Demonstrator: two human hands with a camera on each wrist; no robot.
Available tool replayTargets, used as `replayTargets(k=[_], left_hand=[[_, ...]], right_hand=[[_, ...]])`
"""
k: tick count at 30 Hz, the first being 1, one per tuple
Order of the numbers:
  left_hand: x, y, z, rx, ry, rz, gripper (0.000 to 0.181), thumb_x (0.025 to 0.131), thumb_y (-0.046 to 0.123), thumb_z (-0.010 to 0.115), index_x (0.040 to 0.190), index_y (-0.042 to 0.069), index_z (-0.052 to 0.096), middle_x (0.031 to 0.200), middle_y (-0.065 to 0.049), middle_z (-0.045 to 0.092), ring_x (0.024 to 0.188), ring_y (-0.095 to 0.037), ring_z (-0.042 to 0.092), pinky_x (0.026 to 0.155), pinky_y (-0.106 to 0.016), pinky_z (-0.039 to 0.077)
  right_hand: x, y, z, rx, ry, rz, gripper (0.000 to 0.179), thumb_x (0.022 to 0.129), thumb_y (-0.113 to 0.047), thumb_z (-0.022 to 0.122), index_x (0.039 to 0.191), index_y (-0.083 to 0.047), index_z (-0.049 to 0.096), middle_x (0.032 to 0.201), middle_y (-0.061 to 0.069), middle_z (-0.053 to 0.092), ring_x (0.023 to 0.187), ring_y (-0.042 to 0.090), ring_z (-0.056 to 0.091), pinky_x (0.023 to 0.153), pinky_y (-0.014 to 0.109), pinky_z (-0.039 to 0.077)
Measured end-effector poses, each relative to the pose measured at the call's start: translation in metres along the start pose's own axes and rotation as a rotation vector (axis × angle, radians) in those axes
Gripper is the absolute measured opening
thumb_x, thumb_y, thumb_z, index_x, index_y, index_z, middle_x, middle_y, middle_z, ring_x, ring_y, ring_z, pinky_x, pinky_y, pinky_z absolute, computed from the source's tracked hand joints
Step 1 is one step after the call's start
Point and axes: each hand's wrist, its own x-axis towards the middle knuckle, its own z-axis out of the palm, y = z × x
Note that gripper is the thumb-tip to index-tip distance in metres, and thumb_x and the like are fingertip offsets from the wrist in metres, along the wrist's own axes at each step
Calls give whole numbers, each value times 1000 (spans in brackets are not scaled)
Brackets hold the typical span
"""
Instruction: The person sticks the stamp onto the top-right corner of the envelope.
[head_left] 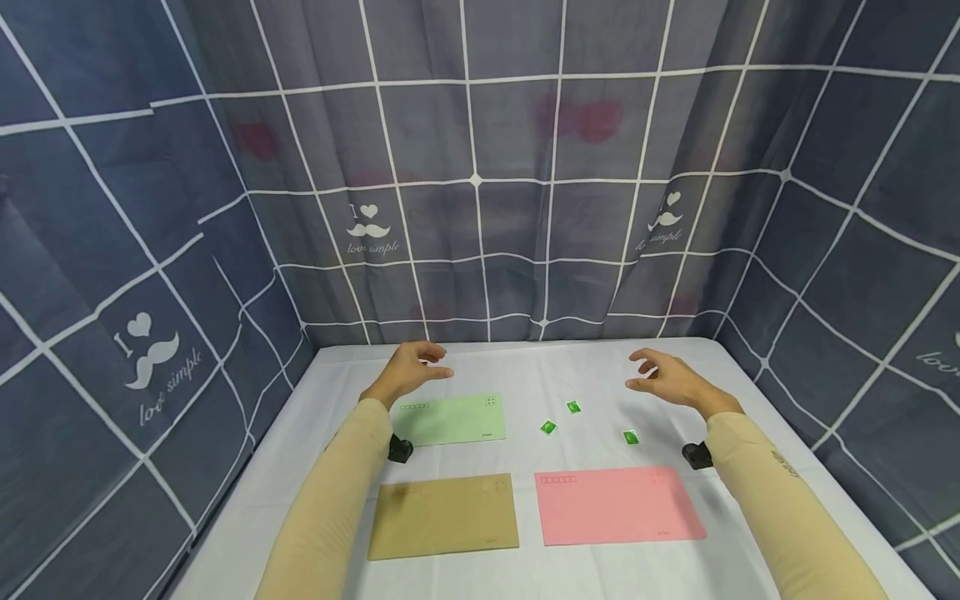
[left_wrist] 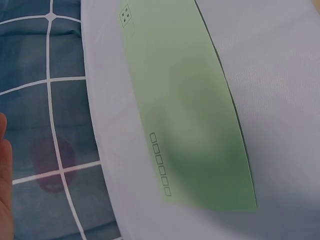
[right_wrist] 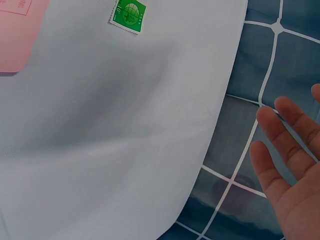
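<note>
Nearest, two pale yellow sleeves reach in from the bottom corners, each with a small black device at the wrist. Between them, flat on the white tablecloth, lie a brown envelope on the left and a pink envelope on the right, just beside each other with a narrow strip of cloth between. Beyond the pink one, three green stamps lie apart: the right stamp nearest, then the left stamp, then the middle stamp. A light green envelope lies behind the brown one, a row of small boxes printed along one edge. Past it, the left hand is raised, fingers loosely bent, thumb well away from them, holding nothing. The right hand, beyond the right stamp, is likewise loose and wide, also holding nothing. Farthest, a dark blue-grey curtain with white grid lines hangs behind the table.
</note>
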Motion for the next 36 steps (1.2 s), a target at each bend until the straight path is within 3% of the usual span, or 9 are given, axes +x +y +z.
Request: replayTargets(k=[26,36], left_hand=[[0,1,4,-10,14,5,46,80,31,85,121,15,69,126,-7,66,122,-28,57,104,-49,47],[-2,1,7,-4,8,18,45,84,29,82,123,12,67,127,-9,65,127,-37,55,104,-50,47]], right_hand=[[-5,6,4,1,-3,9,57,92,-35,72,134,-1,52,120,28,63,108,41,64,87,52,55],[-3,9,10,18,4,3,56,91,-33,73,133,-1,54,116,28,64,106,38,64,85,50,55]])
